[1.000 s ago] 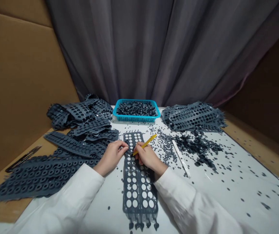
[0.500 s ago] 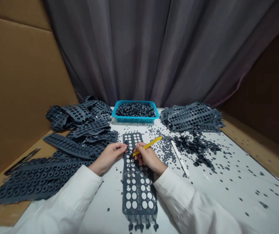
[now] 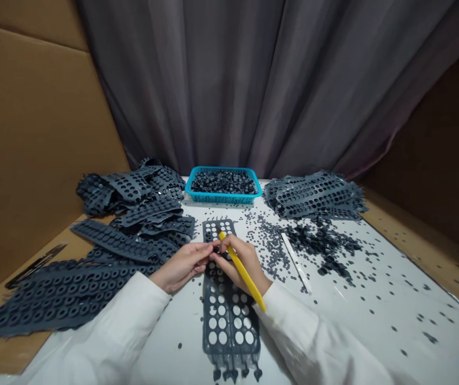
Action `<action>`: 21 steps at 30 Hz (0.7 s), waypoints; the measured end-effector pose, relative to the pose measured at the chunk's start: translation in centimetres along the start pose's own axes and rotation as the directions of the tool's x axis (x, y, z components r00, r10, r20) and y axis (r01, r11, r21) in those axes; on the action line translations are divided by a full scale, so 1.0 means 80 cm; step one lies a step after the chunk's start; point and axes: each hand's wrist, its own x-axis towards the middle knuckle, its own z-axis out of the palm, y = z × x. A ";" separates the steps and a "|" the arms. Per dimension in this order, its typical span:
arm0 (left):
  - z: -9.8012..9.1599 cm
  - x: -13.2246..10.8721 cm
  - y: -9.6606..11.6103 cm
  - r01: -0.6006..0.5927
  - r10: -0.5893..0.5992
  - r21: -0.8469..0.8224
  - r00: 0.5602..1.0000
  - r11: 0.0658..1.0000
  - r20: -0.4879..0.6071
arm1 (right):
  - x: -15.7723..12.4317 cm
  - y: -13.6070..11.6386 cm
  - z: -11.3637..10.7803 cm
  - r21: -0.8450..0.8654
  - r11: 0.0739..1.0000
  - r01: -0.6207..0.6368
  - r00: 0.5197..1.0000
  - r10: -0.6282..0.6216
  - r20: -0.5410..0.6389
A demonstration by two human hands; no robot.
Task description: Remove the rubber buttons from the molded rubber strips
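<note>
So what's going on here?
A person in white sleeves sits at a white-topped table. Their right hand grips a slim yellow stick, and their left hand meets it above a perforated dark grey rubber strip. Small dark grey rubber discs lie scattered across the table, and more fill a bright blue plastic basket. Heaps of punched dark grey rubber sheets lie on both sides.
</note>
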 end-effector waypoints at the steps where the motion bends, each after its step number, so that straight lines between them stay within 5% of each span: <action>1: 0.001 0.000 0.000 0.014 -0.014 -0.012 1.000 1.000 -0.007 | 0.003 0.000 -0.005 0.003 1.000 -0.011 1.000 0.011 0.000; 5: 0.001 -0.001 0.002 0.030 -0.035 -0.066 0.997 0.997 -0.068 | 0.020 0.010 -0.066 -0.061 0.987 -0.148 0.989 0.149 0.013; 7: -0.003 0.000 0.002 0.013 -0.019 -0.060 0.995 0.998 -0.096 | 0.019 0.027 -0.113 -0.188 0.952 -0.242 0.968 0.225 -0.110; 12: -0.012 0.005 0.002 0.047 -0.078 -0.193 0.985 0.980 -0.157 | -0.018 0.087 -0.210 -0.591 0.664 -0.458 0.876 0.225 -0.426; 16: -0.011 0.005 0.006 0.082 -0.124 -0.276 0.983 0.958 -0.138 | -0.035 0.107 -0.220 -0.639 0.594 -0.488 0.856 0.182 -0.484; 21: -0.003 -0.002 0.012 0.088 -0.131 -0.322 0.985 0.943 -0.115 | -0.019 0.079 -0.181 -0.511 0.770 -0.382 0.886 0.149 -0.439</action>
